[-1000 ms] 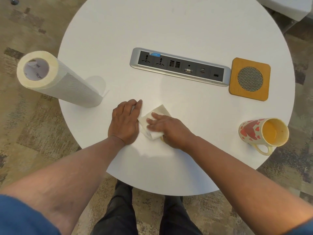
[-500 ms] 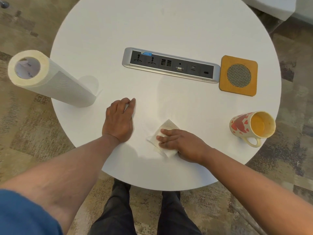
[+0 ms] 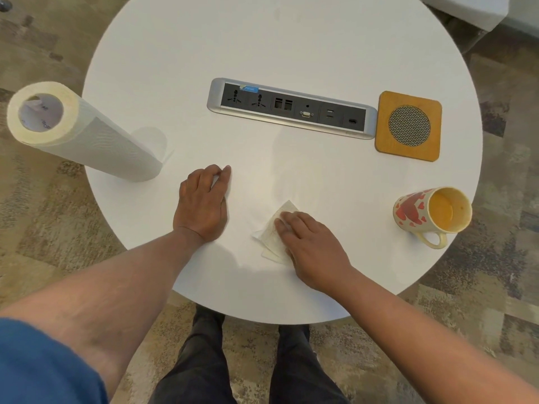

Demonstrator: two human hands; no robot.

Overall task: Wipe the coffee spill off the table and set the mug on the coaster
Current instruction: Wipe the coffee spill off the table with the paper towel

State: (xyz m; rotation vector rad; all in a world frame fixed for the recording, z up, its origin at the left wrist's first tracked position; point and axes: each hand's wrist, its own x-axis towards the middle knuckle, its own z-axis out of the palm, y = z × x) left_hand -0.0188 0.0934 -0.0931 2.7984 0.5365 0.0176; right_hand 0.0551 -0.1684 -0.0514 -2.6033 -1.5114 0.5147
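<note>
My right hand (image 3: pixel 312 247) presses a folded white paper towel (image 3: pixel 274 234) flat on the round white table (image 3: pixel 291 39), near its front edge, fingers straight. My left hand (image 3: pixel 204 204) rests palm down on the table to the left of the towel, holding nothing. A cream mug with red hearts (image 3: pixel 431 214) lies on its side at the right edge, its mouth facing right and its handle toward me. The square wooden coaster (image 3: pixel 408 125) with a round mesh centre lies bare behind the mug. No brown spill shows on the table.
A paper towel roll (image 3: pixel 84 132) stands at the table's left edge. A grey power and socket strip (image 3: pixel 291 107) is set into the table's middle. Carpet surrounds the table; a white seat (image 3: pixel 466 7) shows at the far right corner.
My right hand has slid the paper towel away from my left hand, rightward and toward me across the table. The left hand and the mug have stayed in place.
</note>
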